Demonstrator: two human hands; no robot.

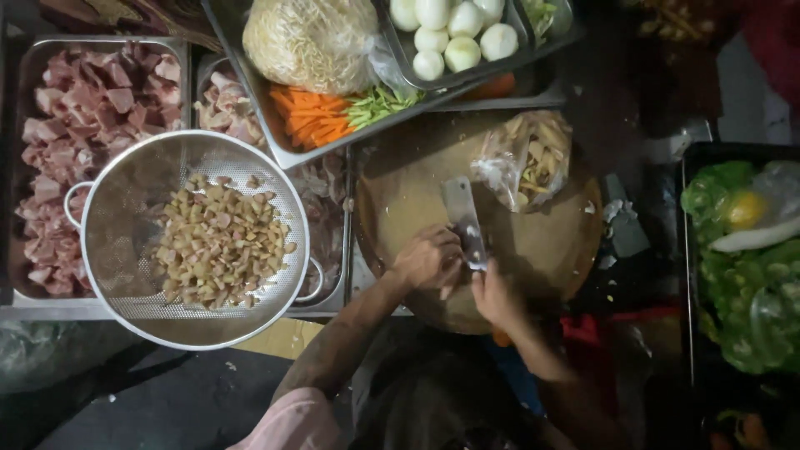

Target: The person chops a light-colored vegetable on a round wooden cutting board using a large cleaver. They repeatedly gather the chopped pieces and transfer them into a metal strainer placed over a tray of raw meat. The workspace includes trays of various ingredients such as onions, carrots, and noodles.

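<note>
Cleaver (463, 222) sits on the round wooden chopping board (408, 187), blade flat-side up and pointing away from the person. The right hand (495, 296) is closed around its handle at the board's near edge. The left hand (427, 257) rests just beside the blade with its fingers curled down onto the board; what it presses on is hidden, so I cannot tell whether it holds anything.

A clear plastic bag of pale sliced pieces (531, 158) lies on the far right part of the board, touching the cleaver's tip area. Left of the board, a metal colander (125, 200) full of small diced tan chunks rests over 2 steel trays of raw pink meat (79, 117). Beyond the board, a tray (275, 125) carries a bag of noodles (312, 42), carrot sticks (312, 117) and green strips, and another tray next to it holds peeled white eggs (454, 33). At the far right, a dark tray holds green vegetables (742, 275) in plastic.
</note>
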